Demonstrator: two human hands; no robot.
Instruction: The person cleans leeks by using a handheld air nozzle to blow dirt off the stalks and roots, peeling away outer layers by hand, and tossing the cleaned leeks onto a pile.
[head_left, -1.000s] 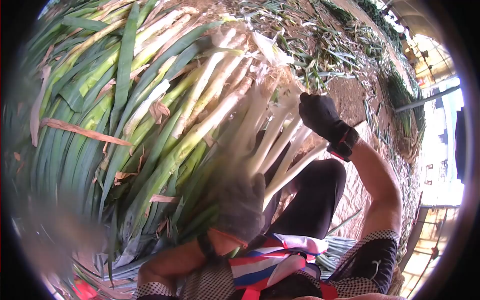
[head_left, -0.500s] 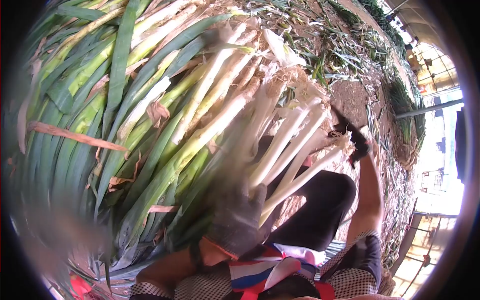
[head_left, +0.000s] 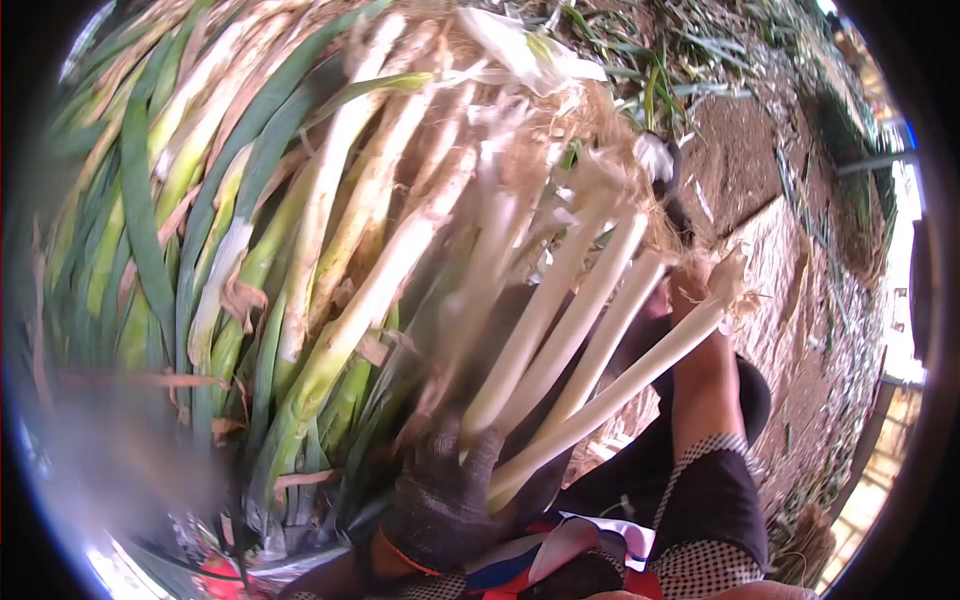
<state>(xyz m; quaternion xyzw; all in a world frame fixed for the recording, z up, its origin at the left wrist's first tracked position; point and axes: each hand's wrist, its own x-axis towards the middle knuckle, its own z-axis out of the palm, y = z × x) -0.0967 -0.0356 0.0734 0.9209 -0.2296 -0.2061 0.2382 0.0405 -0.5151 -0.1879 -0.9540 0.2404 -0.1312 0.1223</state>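
Note:
My left hand (head_left: 440,505), in a dark knit glove, is closed around a small bunch of green onions (head_left: 565,355). Their white stalks fan out upward from my fingers, with stringy roots at the top end. Behind those roots is my right hand (head_left: 690,245), blurred and mostly covered, its bare forearm (head_left: 705,390) reaching up from below. Just above it shows a narrow dark shape (head_left: 674,190); I cannot tell whether the right hand holds it. Left of the bunch lies a big heap of green onions (head_left: 345,330), white ends toward the top, green leaves toward the lower left.
Cut leaves and peelings (head_left: 700,60) litter the brown ground (head_left: 735,150). A creased tan sheet (head_left: 780,270) lies right of my forearm. My dark-clad knee (head_left: 755,400) is beneath the arm. Farther off at right runs a grey pole (head_left: 875,162). Something red (head_left: 222,577) lies at lower left.
My right hand and forearm have swung left and closer to the root ends. The held bunch sits slightly lower and nearer, its stalks more spread. The view has shifted too.

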